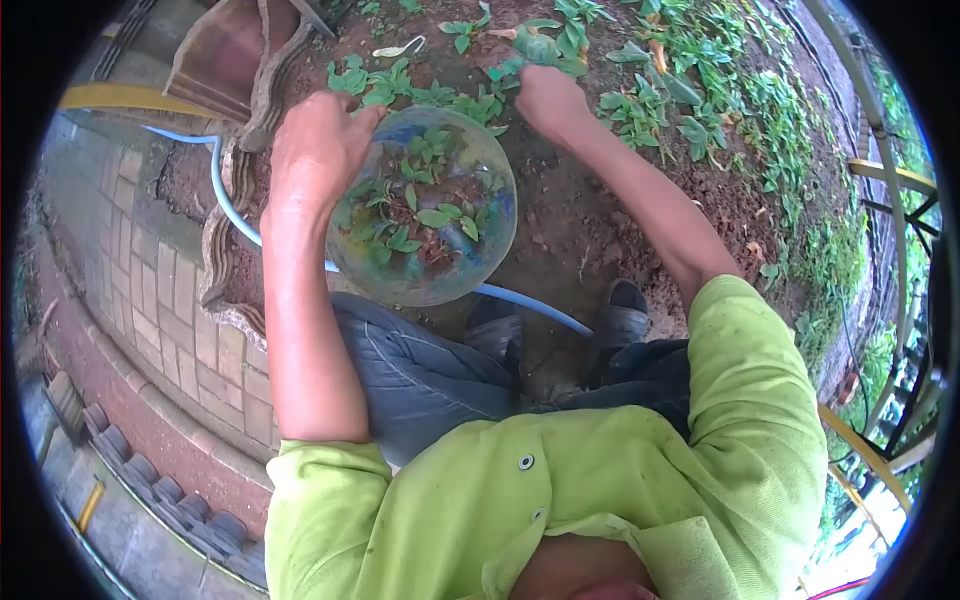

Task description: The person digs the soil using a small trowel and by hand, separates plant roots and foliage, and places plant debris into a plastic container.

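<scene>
My left hand (322,150) is closed just above the left rim of a round clear basin (480,272). Its fingertips are pressed together near leafy green seedlings (385,82), and whatever they hold is hidden. Inside the basin lie several uprooted seedlings (440,215) and reddish soil. To the right of the basin and farther off, my right hand (550,102) is curled shut low over the soil. A blue-green item (508,68) shows beside its fingers, too blurred to name.
Green plants (745,110) cover the bed (560,215) ahead and to the right. A blue hose (535,305) runs behind the basin, by my sandalled feet (620,320). On the left, a scalloped edging (222,270) borders a brick path (180,330).
</scene>
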A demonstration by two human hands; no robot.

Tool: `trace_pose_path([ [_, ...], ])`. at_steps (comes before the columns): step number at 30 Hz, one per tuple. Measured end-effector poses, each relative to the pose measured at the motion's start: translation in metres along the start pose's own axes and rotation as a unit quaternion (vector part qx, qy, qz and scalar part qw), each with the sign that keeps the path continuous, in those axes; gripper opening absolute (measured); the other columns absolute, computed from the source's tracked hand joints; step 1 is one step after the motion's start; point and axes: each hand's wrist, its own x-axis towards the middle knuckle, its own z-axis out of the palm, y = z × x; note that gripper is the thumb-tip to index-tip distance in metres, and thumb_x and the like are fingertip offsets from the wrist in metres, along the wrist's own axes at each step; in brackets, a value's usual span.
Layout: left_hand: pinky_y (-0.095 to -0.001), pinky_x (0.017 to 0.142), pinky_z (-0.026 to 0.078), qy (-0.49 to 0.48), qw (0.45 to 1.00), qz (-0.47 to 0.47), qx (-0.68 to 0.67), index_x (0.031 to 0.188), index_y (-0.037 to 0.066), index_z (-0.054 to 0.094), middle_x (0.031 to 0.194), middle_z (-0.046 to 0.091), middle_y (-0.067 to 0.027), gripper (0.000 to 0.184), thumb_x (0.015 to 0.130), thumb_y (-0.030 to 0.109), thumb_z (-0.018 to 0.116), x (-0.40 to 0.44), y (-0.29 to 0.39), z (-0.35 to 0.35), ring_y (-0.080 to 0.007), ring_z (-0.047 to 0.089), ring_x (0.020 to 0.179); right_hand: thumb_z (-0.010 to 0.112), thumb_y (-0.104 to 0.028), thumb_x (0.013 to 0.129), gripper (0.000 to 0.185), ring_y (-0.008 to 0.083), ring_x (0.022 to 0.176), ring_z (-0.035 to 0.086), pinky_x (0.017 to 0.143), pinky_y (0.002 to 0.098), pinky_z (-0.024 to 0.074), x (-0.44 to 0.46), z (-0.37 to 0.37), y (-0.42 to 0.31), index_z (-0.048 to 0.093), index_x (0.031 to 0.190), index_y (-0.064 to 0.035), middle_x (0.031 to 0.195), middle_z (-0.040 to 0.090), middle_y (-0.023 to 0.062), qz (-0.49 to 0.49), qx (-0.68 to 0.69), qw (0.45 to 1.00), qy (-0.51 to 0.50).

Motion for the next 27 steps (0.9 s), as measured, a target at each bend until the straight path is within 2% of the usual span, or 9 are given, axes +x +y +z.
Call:
trace_pose_path([
  [5, -0.0452, 0.088, 0.048, 0.027, 0.999, 0.021, -0.031, 0.103, -0.005, 0.067, 0.097, 0.065, -0.0292, 0.041, 0.084, 0.032, 0.063, -0.001, 0.036, -0.006, -0.0411, 0.063, 0.098, 0.054, -0.013, 0.081, 0.023, 0.0394, 0.097, 0.063, 0.085, 0.0475, 0.0504, 0.015, 0.009, -0.009, 0.066, 0.094, 0.0012, 0.1, 0.066, 0.0238, 0.081, 0.097, 0.991, 0.045],
  [9, -0.0466, 0.085, 0.049, 0.023, 0.999, 0.034, -0.022, 0.095, -0.004, 0.068, 0.094, 0.065, -0.0279, 0.036, 0.083, 0.03, 0.064, 0.002, 0.045, -0.004, -0.041, 0.063, 0.095, 0.056, -0.015, 0.08, 0.025, 0.0402, 0.098, 0.062, 0.085, 0.0471, 0.0498, 0.045, 0.038, 0.02, 0.067, 0.095, 0.0021, 0.103, 0.065, 0.0242, 0.066, 0.155, 0.984, 0.065],
  [11, -0.047, 0.085, 0.048, 0.006, 1.0, 0.022, -0.008, 0.094, -0.004, 0.068, 0.094, 0.066, -0.0276, 0.036, 0.083, 0.03, 0.065, 0.001, 0.047, -0.007, -0.0413, 0.063, 0.094, 0.057, -0.016, 0.079, 0.026, 0.0407, 0.1, 0.061, 0.087, 0.0457, 0.0492, 0.059, 0.06, 0.03, 0.067, 0.096, 0.0018, 0.106, 0.065, 0.0243, 0.176, 0.373, 0.909, 0.061],
  [12, -0.0469, 0.085, 0.048, 0.02, 0.999, 0.027, -0.007, 0.094, -0.004, 0.068, 0.093, 0.066, -0.0276, 0.036, 0.083, 0.03, 0.065, 0.0, 0.048, -0.009, -0.0413, 0.063, 0.094, 0.057, -0.016, 0.079, 0.026, 0.0407, 0.1, 0.061, 0.087, 0.0457, 0.0492, 0.056, 0.054, 0.027, 0.067, 0.096, 0.0018, 0.106, 0.065, 0.0243, 0.174, 0.377, 0.908, 0.062],
  [14, -0.0468, 0.085, 0.049, 0.035, 0.999, 0.039, -0.004, 0.094, -0.003, 0.069, 0.093, 0.066, -0.0276, 0.036, 0.082, 0.03, 0.065, -0.001, 0.051, -0.013, -0.0412, 0.063, 0.094, 0.052, -0.013, 0.079, 0.033, 0.0379, 0.094, 0.065, 0.082, 0.0451, 0.051, 0.049, 0.042, 0.026, 0.064, 0.104, 0.0042, 0.095, 0.067, 0.0243, 0.081, 0.205, 0.974, 0.05],
  [15, -0.0467, 0.085, 0.049, 0.02, 0.999, 0.031, -0.015, 0.095, -0.003, 0.069, 0.094, 0.065, -0.0277, 0.036, 0.082, 0.03, 0.066, -0.002, 0.051, -0.012, -0.0412, 0.063, 0.094, 0.052, -0.013, 0.079, 0.033, 0.0379, 0.094, 0.065, 0.082, 0.0451, 0.051, 0.047, 0.032, 0.02, 0.064, 0.104, 0.0042, 0.095, 0.067, 0.0243, 0.083, 0.207, 0.973, 0.052],
  [17, -0.0466, 0.085, 0.049, 0.003, 0.999, 0.024, -0.022, 0.096, -0.002, 0.069, 0.094, 0.065, -0.0277, 0.036, 0.082, 0.03, 0.066, -0.004, 0.05, -0.01, -0.0412, 0.063, 0.095, 0.052, -0.014, 0.083, 0.028, 0.0372, 0.104, 0.062, 0.088, 0.0442, 0.0499, 0.044, 0.014, 0.003, 0.067, 0.105, -0.0046, 0.109, 0.065, 0.0211, 0.059, 0.044, 0.997, -0.015],
  [20, -0.0463, 0.085, 0.049, 0.007, 0.999, 0.036, -0.005, 0.098, -0.002, 0.069, 0.094, 0.066, -0.0277, 0.036, 0.082, 0.031, 0.067, -0.003, 0.048, -0.011, -0.041, 0.063, 0.094, 0.049, -0.013, 0.086, 0.031, 0.0339, 0.106, 0.063, 0.089, 0.0427, 0.0509, 0.046, -0.001, -0.011, 0.064, 0.113, -0.0093, 0.112, 0.066, 0.0172, -0.012, -0.033, 0.999, -0.037],
  [27, -0.0452, 0.086, 0.049, 0.002, 1.0, 0.017, -0.018, 0.103, -0.002, 0.069, 0.096, 0.066, -0.0272, 0.038, 0.082, 0.03, 0.066, -0.002, 0.039, -0.004, -0.0405, 0.064, 0.095, 0.047, -0.014, 0.09, 0.029, 0.0286, 0.108, 0.063, 0.088, 0.0403, 0.0529, 0.042, -0.003, -0.032, 0.065, 0.113, -0.0139, 0.12, 0.063, 0.012, 0.041, -0.062, 0.996, -0.047],
])
